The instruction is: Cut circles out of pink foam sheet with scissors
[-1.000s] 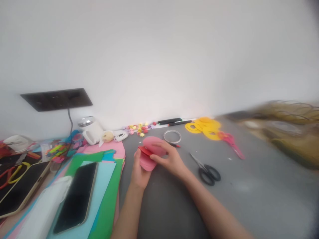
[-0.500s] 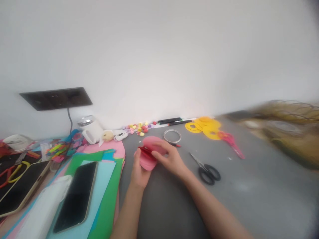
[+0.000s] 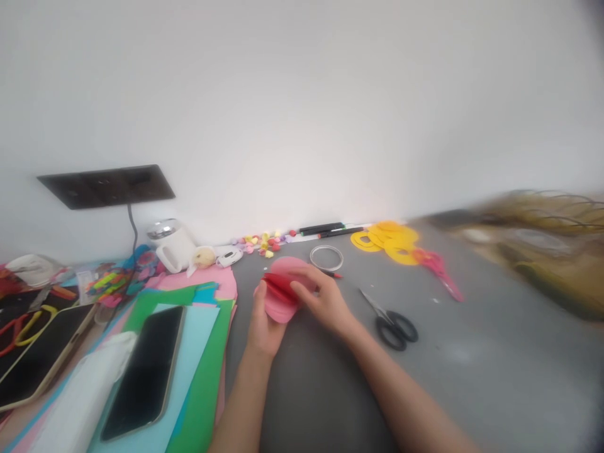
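Observation:
A round pink paper piece (image 3: 278, 309) with a folded red paper part (image 3: 279, 286) in its middle is held up over the grey table. My left hand (image 3: 265, 327) grips its lower left edge, thumb at the front. On its right side, my right hand (image 3: 323, 299) has its fingers closed on the paper, with the thumb at the red part. A roll of clear tape (image 3: 326, 258) lies just behind my right hand. Black-handled scissors (image 3: 391, 324) rest to the right of it.
Yellow paper rings (image 3: 389, 239) and pink scissors (image 3: 438, 274) lie at the back right, near black pens (image 3: 323, 229) and small colourful pieces (image 3: 267, 242). At left, a phone (image 3: 145, 371) rests on coloured paper sheets (image 3: 202, 384), with a white mug (image 3: 172, 245) behind.
The red part shows wider and more spread than before. My right thumb has shifted slightly to the right; my left hand has stayed nearly still.

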{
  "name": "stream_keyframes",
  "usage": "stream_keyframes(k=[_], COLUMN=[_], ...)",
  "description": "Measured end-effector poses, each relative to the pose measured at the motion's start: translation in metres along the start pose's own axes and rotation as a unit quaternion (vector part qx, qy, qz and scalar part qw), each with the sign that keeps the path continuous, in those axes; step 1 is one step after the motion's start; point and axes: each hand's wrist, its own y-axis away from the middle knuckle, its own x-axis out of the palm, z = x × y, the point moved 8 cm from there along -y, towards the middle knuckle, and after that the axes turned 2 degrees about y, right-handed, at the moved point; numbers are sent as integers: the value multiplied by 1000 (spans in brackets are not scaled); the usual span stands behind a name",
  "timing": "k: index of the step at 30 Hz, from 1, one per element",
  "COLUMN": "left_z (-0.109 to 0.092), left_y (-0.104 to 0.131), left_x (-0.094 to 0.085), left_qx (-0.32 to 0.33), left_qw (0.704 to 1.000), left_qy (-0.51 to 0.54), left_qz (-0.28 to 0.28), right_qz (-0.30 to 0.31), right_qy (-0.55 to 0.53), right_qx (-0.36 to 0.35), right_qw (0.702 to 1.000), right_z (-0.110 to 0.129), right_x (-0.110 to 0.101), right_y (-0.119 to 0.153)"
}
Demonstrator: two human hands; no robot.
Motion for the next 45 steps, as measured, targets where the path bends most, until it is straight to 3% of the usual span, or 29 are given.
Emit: stream_keyframes(k=[11, 34, 45], left_z=[0, -1, 1], left_y=[-1, 1, 1], left_x=[-3, -2, 2], left_qx=[-6, -2, -7], left_qw=[1000, 1000, 1000], left_qy=[-7, -3, -4], left_qz=[-13, -17, 17], right_qz=[37, 25, 2], right_qy=[-17, -12, -4], right_qx=[-1, 2, 13], right_qw=[999, 1000, 1000], right_z=[10, 4, 0], right_x=[4, 3, 0], right_y=[2, 1, -1])
